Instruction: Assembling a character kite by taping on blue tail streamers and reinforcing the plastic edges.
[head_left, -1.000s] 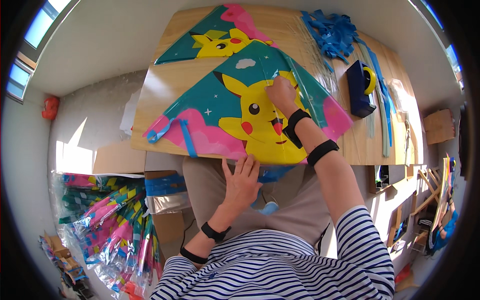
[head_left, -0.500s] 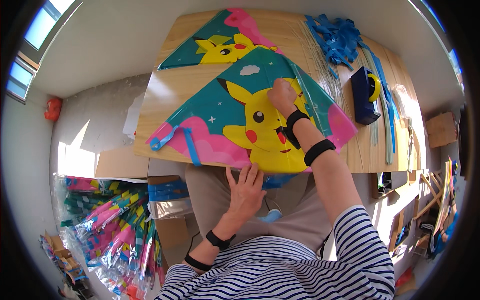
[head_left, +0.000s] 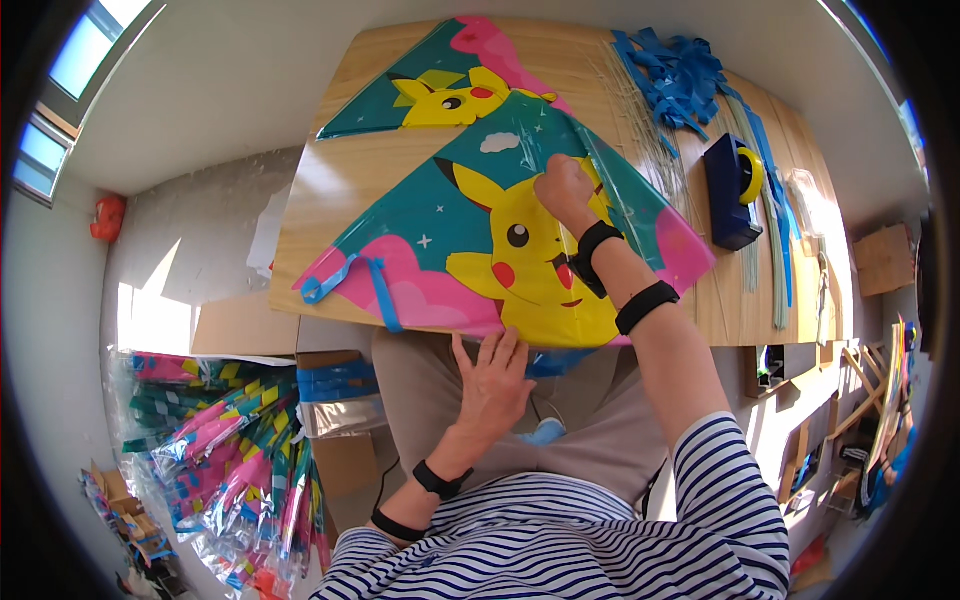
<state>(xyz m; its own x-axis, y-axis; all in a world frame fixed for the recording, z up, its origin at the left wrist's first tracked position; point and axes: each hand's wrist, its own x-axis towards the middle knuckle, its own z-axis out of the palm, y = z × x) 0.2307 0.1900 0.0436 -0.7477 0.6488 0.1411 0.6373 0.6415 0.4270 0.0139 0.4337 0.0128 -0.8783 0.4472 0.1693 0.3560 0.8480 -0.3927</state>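
A triangular kite point(head_left: 400, 215) of teal and pink film, printed with a yellow cartoon animal, lies over the near side of the table. My left hand point(head_left: 490, 375) rests its spread fingertips on the kite's near edge, palm down. Over the upper right part of the print, my right hand point(head_left: 566, 187) is closed in a fist against the film; what its fingers grip, if anything, is hidden. Two blue ribbon strips point(head_left: 382, 293) lie on the kite's left corner. Beyond it, a second kite point(head_left: 400, 100) of the same print is partly covered.
A blue tape dispenser point(head_left: 730, 200) with a yellow roll stands right of the kite on the wooden table point(head_left: 310, 240). Blue ribbons point(head_left: 675, 80) are heaped at the far right, beside thin pale rods point(head_left: 640, 110). Folded kites in clear plastic point(head_left: 230, 450) are piled at lower left.
My right forearm has shifted slightly to the right, while its fist stays at nearly the same spot. Shiny creases now show in the teal film near the cloud. My left hand has not moved.
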